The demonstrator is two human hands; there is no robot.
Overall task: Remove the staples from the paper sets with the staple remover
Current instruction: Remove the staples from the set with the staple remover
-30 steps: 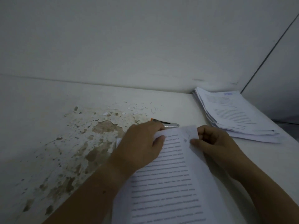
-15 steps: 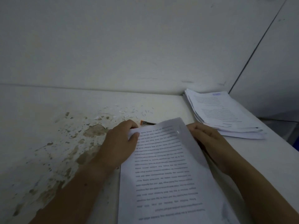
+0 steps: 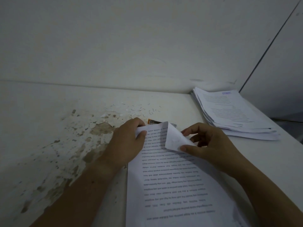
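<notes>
Head camera is looking down on a white table (image 3: 41,112) whose matte coating is flaking away on the left, showing a mottled brown patch (image 3: 98,130) with ragged edges. Pale flakes (image 3: 131,110) and a few tiny bent wire bits (image 3: 151,111) are lying scattered past it, toward the plain white wall (image 3: 147,46).

The left hand (image 3: 126,141) is reaching in from the lower left, its thumb lying on top of the paper set (image 3: 172,185) at the far left corner and its fingers curling over the far edge, gripping that corner. The staple remover (image 3: 154,122), a small orange and metal piece, is lying on the table just past the sheets' far edge, between the two hands, partly hidden by the paper; neither hand is touching it.

The paper set is thin white sheets with lines of print, lying flat and running toward the lower edge of the view. Its top sheet's far right corner (image 3: 173,138) is curling over, blank side up, and the right hand (image 3: 211,145) is pinching that flap between thumb and bent fingers.

On the far right, a fanned stack of printed sheets (image 3: 232,115) is resting in the table's corner, well apart from the hands.
</notes>
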